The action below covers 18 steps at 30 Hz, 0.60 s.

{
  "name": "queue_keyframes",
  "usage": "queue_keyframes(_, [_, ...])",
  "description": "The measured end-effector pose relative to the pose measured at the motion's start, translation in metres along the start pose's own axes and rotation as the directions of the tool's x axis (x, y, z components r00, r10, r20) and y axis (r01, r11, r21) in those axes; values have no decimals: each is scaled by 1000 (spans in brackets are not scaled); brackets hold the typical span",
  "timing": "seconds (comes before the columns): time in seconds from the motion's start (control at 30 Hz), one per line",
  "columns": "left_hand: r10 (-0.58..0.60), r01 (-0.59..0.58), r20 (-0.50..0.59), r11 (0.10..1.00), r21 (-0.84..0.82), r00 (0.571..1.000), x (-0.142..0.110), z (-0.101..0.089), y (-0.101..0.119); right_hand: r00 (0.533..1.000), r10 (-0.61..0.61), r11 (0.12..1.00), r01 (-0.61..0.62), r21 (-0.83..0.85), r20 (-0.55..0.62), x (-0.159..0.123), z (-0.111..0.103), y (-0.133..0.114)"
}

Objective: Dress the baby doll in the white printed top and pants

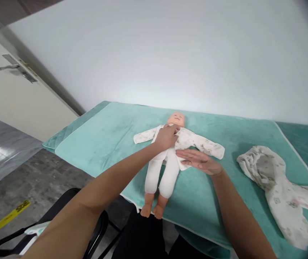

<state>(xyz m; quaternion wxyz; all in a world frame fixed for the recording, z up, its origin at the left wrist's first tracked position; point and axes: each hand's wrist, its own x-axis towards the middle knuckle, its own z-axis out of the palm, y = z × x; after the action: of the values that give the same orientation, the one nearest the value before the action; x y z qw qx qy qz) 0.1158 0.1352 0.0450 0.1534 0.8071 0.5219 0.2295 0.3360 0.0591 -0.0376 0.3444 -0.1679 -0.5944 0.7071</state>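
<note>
A baby doll [177,118] lies on its back on a teal towel [108,136], head toward the wall, feet hanging at the near edge. It wears a white printed top [197,142] and white leggings [162,172]. My left hand [166,136] rests on the doll's chest near the neck, fingers curled onto the top's fabric. My right hand [198,161] lies flat with fingers stretched out, pressing the top's lower right edge by the doll's hip.
A crumpled printed baby garment [275,187] lies on the towel at the right. A black chair [62,216] stands at my lower left. A door with a metal handle [10,67] is at the far left; yellow tape [5,217] marks the floor.
</note>
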Motion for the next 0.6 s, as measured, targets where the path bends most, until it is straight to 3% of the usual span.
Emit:
queue_keyframes(0.07, [-103, 91, -59, 979, -185, 993, 5, -10, 8, 995, -20, 1000, 21, 15, -94, 1, -2, 1])
queue_keyframes(0.13, [-278, 220, -82, 882, -417, 957, 10, -21, 13, 966, -41, 999, 40, -9, -253, 2, -5, 2])
queue_keyframes(0.23, [-430, 381, 87, 668, -639, 899, 6, -29, 13, 897, -68, 997, 48, -56, -437, 6, -11, 7])
queue_keyframes(0.3, [-405, 444, 223, 613, -654, 887, -6, -27, 11, 886, -64, 997, 33, -74, -459, 10, -13, 12])
queue_keyframes(0.43, [-258, 429, 358, 697, -575, 898, -37, -21, 11, 914, -52, 991, -3, -135, -402, 12, -12, 19])
queue_keyframes(0.53, [-240, 361, 274, 701, -615, 931, -47, -23, 20, 930, -52, 993, 11, -115, -364, 10, -9, 18])
queue_keyframes(0.6, [-298, 335, 181, 624, -706, 937, -44, -30, 26, 929, -49, 997, 26, -67, -366, 8, -7, 17])
